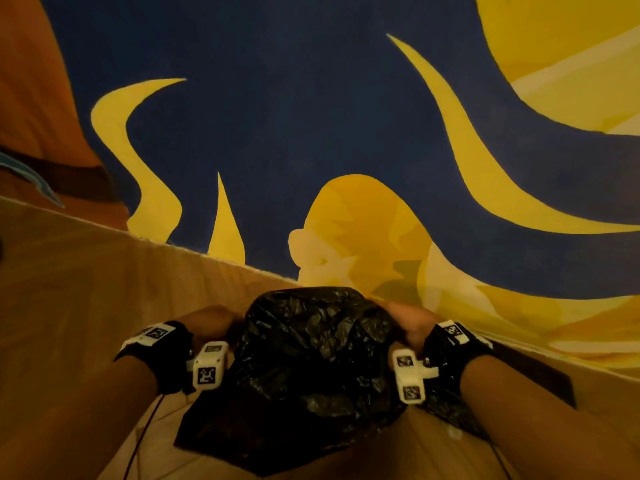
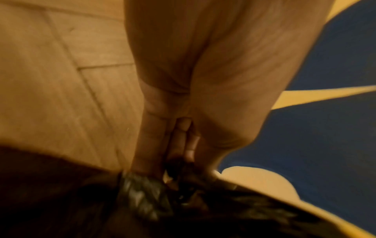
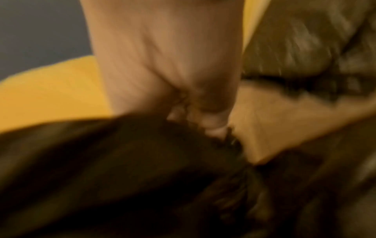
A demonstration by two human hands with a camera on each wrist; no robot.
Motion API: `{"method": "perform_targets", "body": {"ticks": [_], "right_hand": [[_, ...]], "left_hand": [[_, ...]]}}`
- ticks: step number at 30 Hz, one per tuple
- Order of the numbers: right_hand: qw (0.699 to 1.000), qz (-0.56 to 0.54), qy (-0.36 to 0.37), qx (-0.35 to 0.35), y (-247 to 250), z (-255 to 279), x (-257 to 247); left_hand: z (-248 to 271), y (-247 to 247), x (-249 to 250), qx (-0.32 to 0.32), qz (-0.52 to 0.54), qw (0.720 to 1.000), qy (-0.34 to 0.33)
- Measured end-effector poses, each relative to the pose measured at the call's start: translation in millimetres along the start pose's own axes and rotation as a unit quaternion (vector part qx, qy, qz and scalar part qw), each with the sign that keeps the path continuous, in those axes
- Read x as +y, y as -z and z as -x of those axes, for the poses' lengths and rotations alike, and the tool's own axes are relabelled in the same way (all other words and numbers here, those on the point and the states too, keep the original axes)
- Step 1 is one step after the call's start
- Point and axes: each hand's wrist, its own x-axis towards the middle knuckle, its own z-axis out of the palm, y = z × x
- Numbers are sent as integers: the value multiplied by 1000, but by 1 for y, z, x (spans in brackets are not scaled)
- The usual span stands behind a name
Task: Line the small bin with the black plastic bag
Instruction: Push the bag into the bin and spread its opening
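Low in the middle of the head view, a crinkled black plastic bag (image 1: 311, 368) bulges up in a shiny, wrinkled mound between the person's two hands, over a pale wooden plank floor (image 1: 79, 271) that runs across the lower left of the frame. The left hand (image 1: 207, 322) sits at the left edge of the mound and the right hand (image 1: 410, 323) at its right edge, both touching the plastic, with black wrist straps and small white marker blocks just behind them. In the left wrist view the fingers (image 2: 181, 140) lie close together and point down into gathered black plastic at the bottom of the frame, pinching a fold of it. In the right wrist view, which is blurred, the right hand's fingers (image 3: 211, 122) are curled tight against the bag's edge and seem to grip it, with more of the bag showing in the upper right corner. The bag's lower part spreads flat and dark toward the bottom centre of the head view. I cannot make out the small bin under the plastic. Behind the bag, filling the upper part of the head view, is a dark blue surface with big yellow curved shapes (image 1: 311, 116); an orange area shows in the upper left corner.
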Motion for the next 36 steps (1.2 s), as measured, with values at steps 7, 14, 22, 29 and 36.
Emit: {"method": "perform_targets", "body": {"ticks": [7, 14, 22, 29, 36], "right_hand": [[995, 86, 46, -10, 32, 53, -3], [909, 344, 189, 139, 17, 106, -2], [889, 417, 169, -90, -2, 88, 43], [866, 419, 273, -20, 9, 41, 54], [843, 493, 217, 9, 45, 42, 60]], "left_hand": [[68, 27, 29, 55, 196, 977, -66], [103, -6, 34, -124, 97, 983, -96], [90, -25, 11, -127, 3, 986, -111], [70, -41, -9, -77, -23, 989, -120], [88, -16, -13, -62, -135, 982, -118]]}}
